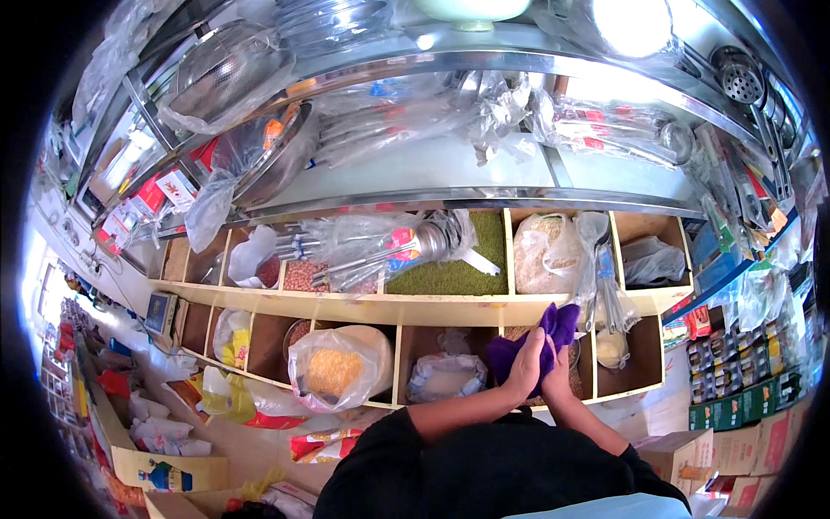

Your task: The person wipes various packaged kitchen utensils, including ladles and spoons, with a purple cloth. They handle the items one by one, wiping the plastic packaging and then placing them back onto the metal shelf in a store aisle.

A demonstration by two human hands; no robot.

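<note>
A bunched purple cloth (pixel 562 324) is pressed between my two hands, in front of the lower row of a cream wooden bin rack. My left hand (pixel 524 367) closes on it from the left, and my right hand (pixel 556 370) from the right. Part of the cloth spreads out beyond my left hand on both sides. Just past the hands hang ladles or skimmers with metal handles (pixel 610 298), partly in clear plastic. Beneath the cloth, a compartment with grain is mostly hidden.
The bin rack (pixel 484 309) holds green beans (pixel 450 272), pink beans (pixel 306 278) and a bag of yellow grain (pixel 335 372). Wrapped ladles (pixel 380 251) lie across its upper bins. Metal shelves (pixel 484 199) with bagged utensils stand behind. Cardboard boxes (pixel 735 450) are stacked at right.
</note>
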